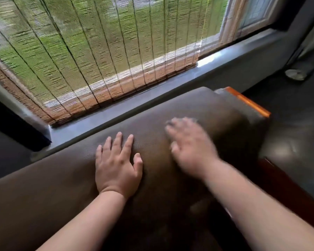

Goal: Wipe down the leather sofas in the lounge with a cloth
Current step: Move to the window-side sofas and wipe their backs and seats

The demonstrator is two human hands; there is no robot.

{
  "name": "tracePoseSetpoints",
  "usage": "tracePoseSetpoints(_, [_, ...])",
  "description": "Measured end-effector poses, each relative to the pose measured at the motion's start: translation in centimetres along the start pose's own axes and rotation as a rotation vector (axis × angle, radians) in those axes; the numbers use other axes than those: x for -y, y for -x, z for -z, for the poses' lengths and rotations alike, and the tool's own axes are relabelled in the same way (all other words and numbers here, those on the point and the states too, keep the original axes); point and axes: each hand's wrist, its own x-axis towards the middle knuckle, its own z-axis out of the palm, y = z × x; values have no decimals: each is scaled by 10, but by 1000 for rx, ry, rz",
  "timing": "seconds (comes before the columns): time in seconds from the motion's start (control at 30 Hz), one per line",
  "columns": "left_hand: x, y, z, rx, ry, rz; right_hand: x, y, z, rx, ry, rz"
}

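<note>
Sofa backrest top (pixel 170 127) runs lower left to upper right, parallel to grey windowsill (pixel 152 104), directly under both hands. Left hand (pixel 116 165) flat, fingers straight, pressing leather. Right hand (pixel 190 147) motion-blurred, fingers spread; cloth beneath it not discernible. Right hand nearer unwiped right end by wooden arm trim (pixel 250 104); likely next stroke that way.

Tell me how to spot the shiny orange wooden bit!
Find the big window with the woven blind. Below it runs the brown leather sofa back. At its right end sits the orange wooden trim, the only bright, glossy strip among dark leather.
</note>
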Motion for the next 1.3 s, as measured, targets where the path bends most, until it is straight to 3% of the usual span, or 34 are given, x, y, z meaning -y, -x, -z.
tracePoseSetpoints(0.1, [-1, 1, 0, -20, 11, 3, -15, 48, -12, -121, -121, 98])
tracePoseSetpoints(0.2, [-1, 1, -2, -45, 5, 7, -85, 44, -9, -343, -224, -381])
tracePoseSetpoints(0.3, [-1, 1, -2, -50, 8, 14, -78, 31, -12, -458, -425, -800])
tracePoseSetpoints(0.37, [-2, 1, 0, -49, 24, 17, -22, 41, -31, -465, -403, -720])
tracePoseSetpoints(0.47, [-4, 2, 3, -40, 39, 19, 63, 81, -62, -361, -298, -220])
tracePoseSetpoints(0.53, [-4, 2, 5, -34, 41, 11, 46, 92, -65, -346, -198, 9])
tracePoseSetpoints(0.6, [-3, 2, 4, -34, 36, 2, -4, 85, -61, -438, -190, -103])
tracePoseSetpoints(0.7, [-1, 1, 0, -51, 30, -11, -54, 66, -54, -649, -473, -775])
tracePoseSetpoints(0.77, [1, 1, -4, -66, 36, -21, -25, 58, -68, -727, -671, -979])
tracePoseSetpoints(0.83, [2, -1, -5, -68, 48, -26, 39, 73, -91, -700, -689, -862])
tracePoseSetpoints(0.93, [1, 3, -3, -67, 51, -38, 136, 118, -121, -444, -701, -610])
tracePoseSetpoints(1.03, [-5, 7, 4, -66, 80, -100, 96, 126, -121, -360, -545, -476])
tracePoseSetpoints(1.1, [-7, 10, 10, 10, 44, -173, 37, 114, -109, -373, -536, -549])
tracePoseSetpoints(1.2, [-19, 7, 22, 182, -45, -330, -7, 98, -100, -360, -808, -958])
tracePoseSetpoints(1.23, [-32, 2, 25, 223, -46, -400, 8, 98, -101, -346, -872, -984])
tracePoseSetpoints(1.3, [-70, -12, 23, 266, -42, -570, 71, 113, -109, -325, -880, -837])
